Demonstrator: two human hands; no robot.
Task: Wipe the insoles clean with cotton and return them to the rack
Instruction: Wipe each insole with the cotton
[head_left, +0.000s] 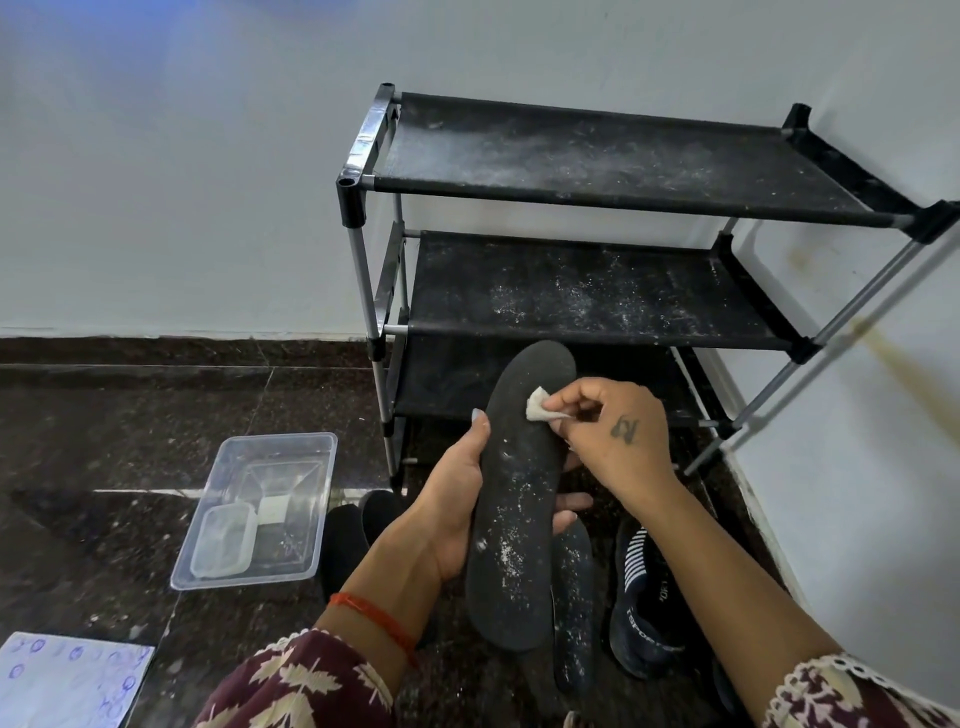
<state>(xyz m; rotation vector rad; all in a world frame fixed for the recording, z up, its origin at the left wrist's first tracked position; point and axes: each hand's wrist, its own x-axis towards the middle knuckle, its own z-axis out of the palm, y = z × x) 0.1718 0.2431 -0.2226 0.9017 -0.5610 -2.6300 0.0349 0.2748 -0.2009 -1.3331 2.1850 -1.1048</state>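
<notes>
A dark insole (511, 519) speckled with white dust is held up in front of the shoe rack (587, 291). My left hand (447, 509) grips it from below, thumb along its left edge and fingers behind it. My right hand (608, 436) pinches a small white cotton piece (540, 406) against the insole's upper part. A second dusty insole (574, 608) lies on the floor beneath the first.
The rack has three dusty black shelves and stands in the corner against the white wall. A clear plastic tub (260, 512) holding a small container sits on the dark floor at left. A navy shoe (647, 608) and black shoes (353, 535) lie nearby. Patterned paper (67, 680) lies bottom left.
</notes>
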